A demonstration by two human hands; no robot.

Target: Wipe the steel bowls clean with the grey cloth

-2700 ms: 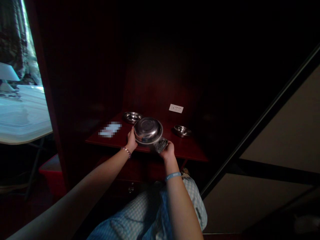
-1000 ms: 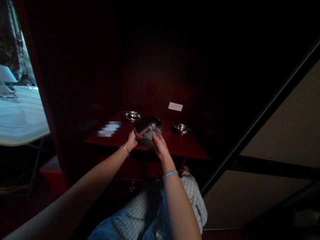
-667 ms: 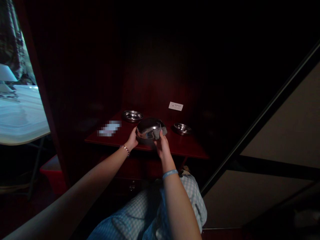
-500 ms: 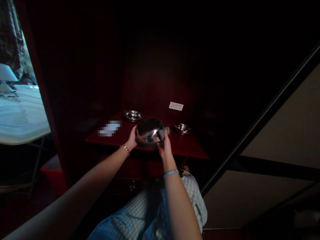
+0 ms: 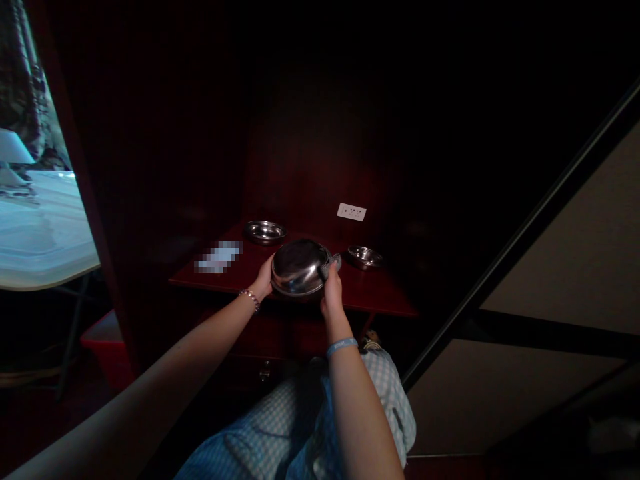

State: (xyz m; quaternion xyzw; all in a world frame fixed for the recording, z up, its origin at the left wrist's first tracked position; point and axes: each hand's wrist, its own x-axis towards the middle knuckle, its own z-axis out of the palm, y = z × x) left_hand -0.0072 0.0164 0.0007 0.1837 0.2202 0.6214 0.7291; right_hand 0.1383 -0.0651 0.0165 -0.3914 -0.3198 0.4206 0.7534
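A shiny metal bowl (image 5: 299,268), its rounded outside facing up, is held between my two hands over the front edge of the dark red desk. My left hand (image 5: 263,278) grips its left rim. On the right side, my right hand (image 5: 333,288) holds a grey cloth (image 5: 332,265) against the bowl, thumb on top. Behind the held bowl to the left, another metal bowl (image 5: 265,232) rests on the desk, and a smaller one (image 5: 365,257) stands to the right.
The red desk (image 5: 385,293) has a blurred pale item (image 5: 219,257) at its left. A white wall socket (image 5: 352,212) is behind. At far left are a white table (image 5: 45,227), a lamp (image 5: 14,148) and a red bin (image 5: 107,347).
The held bowl has tilted slightly, showing more of its rounded outside. My right hand and the cloth have shifted a little along its right side.
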